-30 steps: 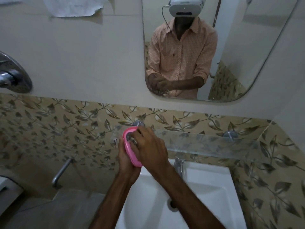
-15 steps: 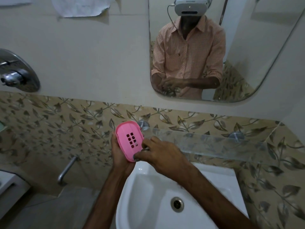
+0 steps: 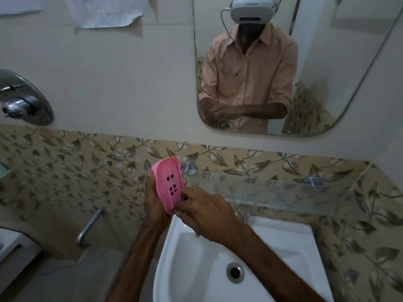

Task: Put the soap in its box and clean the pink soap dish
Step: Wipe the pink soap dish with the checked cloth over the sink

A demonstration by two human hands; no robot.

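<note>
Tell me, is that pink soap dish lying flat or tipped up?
Tipped up on end: the left hand grips the pink soap dish from behind, its slotted face turned toward the camera.

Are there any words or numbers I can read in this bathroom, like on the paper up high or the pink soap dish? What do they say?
No text here can be read.
The paper: only faint marks, too blurred to read.
The pink soap dish: no writing shows, only holes.
The shirt pocket seen in the mirror: a tiny red mark, too small to read.
The headset: no letters show.
</note>
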